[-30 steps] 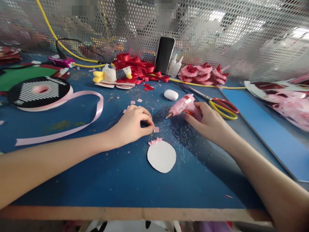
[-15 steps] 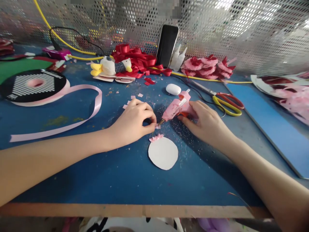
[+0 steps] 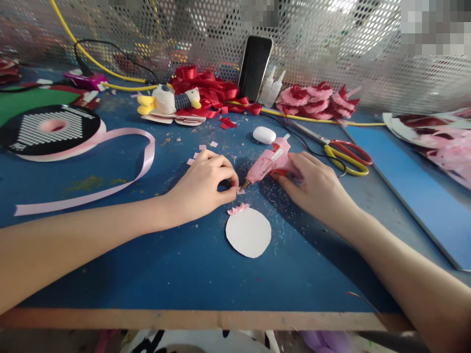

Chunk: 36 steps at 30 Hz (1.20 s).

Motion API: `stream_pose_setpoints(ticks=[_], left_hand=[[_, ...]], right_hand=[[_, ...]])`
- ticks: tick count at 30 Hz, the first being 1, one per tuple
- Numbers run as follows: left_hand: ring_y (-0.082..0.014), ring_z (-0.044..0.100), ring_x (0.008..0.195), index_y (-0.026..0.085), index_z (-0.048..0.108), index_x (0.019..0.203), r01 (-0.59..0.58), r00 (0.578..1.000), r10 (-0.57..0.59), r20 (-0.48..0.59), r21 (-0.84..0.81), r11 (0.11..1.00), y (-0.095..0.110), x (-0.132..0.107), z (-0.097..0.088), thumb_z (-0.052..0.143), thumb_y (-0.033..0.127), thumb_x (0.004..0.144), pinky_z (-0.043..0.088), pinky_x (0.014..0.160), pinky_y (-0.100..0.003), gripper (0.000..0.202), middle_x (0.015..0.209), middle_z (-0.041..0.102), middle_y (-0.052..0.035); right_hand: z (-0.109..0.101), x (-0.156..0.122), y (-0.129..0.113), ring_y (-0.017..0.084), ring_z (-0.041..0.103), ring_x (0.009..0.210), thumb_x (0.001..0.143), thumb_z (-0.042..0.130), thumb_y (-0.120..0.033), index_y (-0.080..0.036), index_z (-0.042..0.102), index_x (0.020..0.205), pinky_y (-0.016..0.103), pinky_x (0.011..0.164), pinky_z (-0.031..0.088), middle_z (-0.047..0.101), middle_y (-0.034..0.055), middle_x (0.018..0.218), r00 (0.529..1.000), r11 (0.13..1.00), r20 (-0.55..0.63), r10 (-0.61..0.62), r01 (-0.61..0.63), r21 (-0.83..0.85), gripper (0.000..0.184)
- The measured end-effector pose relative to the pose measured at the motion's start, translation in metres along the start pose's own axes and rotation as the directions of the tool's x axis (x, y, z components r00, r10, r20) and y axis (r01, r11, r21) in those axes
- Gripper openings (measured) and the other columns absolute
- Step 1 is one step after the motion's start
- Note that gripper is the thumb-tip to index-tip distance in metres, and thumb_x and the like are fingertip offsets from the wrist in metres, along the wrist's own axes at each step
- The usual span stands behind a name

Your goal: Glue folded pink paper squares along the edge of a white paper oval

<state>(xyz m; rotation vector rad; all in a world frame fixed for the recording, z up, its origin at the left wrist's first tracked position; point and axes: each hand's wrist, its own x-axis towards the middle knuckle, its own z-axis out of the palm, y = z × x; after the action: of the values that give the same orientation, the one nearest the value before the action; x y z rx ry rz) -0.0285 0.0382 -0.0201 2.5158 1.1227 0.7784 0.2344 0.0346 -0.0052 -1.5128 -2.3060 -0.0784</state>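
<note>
My right hand (image 3: 312, 184) is closed around the handle of a pink hot glue gun (image 3: 267, 164). Its metal nozzle points down to the left and meets a small pink ribbon square (image 3: 241, 192) at the table surface. Thumb and fingertips of my left hand (image 3: 211, 186) are pinched at that same square's left edge. Just below lies a white paper disc (image 3: 248, 234), with a pink ruffle (image 3: 239, 209) of folded pieces along its upper left rim. Several more pink squares (image 3: 196, 156) lie behind my left hand, which partly covers them.
A spool of pink ribbon (image 3: 51, 130) trails a loose end at the left. Behind are a plush duck (image 3: 171, 100), red ribbon (image 3: 206, 90), a phone (image 3: 255, 68) and a white earbud-like case (image 3: 264, 135). Scissors (image 3: 348, 154) and a blue board (image 3: 419, 191) lie right.
The glue gun has tilted or shifted very slightly down and left, its nozzle nearer the pinched fingertips. Both hands otherwise stay in place, and the disc lies still.
</note>
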Motion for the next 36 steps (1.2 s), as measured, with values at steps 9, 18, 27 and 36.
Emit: stream_pose_setpoints(ticks=[9,18,27,36], left_hand=[[-0.0247,0.052,0.106,0.022,0.073,0.083,-0.004,1.0,0.004,0.002,0.009,1.0,0.0,0.0,0.0,0.066,0.023,0.088,0.036,0.106,-0.044,0.008,0.097,0.071,-0.0022],[-0.0252,0.053,0.107,0.022,0.072,0.083,-0.001,1.0,0.001,0.013,0.008,1.0,0.0,0.0,0.0,0.065,0.024,0.089,0.035,0.108,-0.046,0.008,0.099,0.071,-0.0024],[-0.0249,0.051,0.106,0.023,0.07,0.084,0.017,0.996,-0.016,0.083,-0.006,1.0,-0.001,0.001,0.0,0.062,0.025,0.09,0.037,0.103,-0.044,0.01,0.104,0.069,-0.0018],[-0.0226,0.059,0.103,0.022,0.069,0.08,0.177,0.982,-0.188,-0.016,-0.274,0.945,0.017,0.0,-0.008,0.064,0.028,0.09,0.039,0.103,-0.044,0.013,0.102,0.069,-0.0026]], right_hand=[[-0.001,-0.001,0.002,0.025,0.059,0.081,0.089,0.055,-0.027,-0.022,0.059,0.104,0.037,0.07,0.045,0.062,0.0087,0.091,1.0,1.0,-0.017,-0.001,0.001,0.012,0.017],[-0.006,-0.001,-0.005,0.026,0.06,0.085,0.092,0.051,-0.025,-0.022,0.058,0.099,0.039,0.071,0.047,0.061,0.0103,0.092,0.998,1.0,-0.059,-0.03,0.029,-0.01,0.011],[-0.011,-0.015,-0.015,0.033,0.059,0.103,0.095,0.052,-0.026,-0.035,0.054,0.134,0.053,0.093,0.044,0.063,0.0113,0.117,0.947,0.961,-0.279,-0.158,0.083,-0.262,0.041],[-0.002,-0.002,0.0,0.037,0.058,0.115,0.09,0.06,-0.035,-0.019,0.049,0.141,0.054,0.096,0.047,0.061,0.0182,0.123,0.959,0.987,-0.255,0.126,-0.147,-0.066,0.055]])
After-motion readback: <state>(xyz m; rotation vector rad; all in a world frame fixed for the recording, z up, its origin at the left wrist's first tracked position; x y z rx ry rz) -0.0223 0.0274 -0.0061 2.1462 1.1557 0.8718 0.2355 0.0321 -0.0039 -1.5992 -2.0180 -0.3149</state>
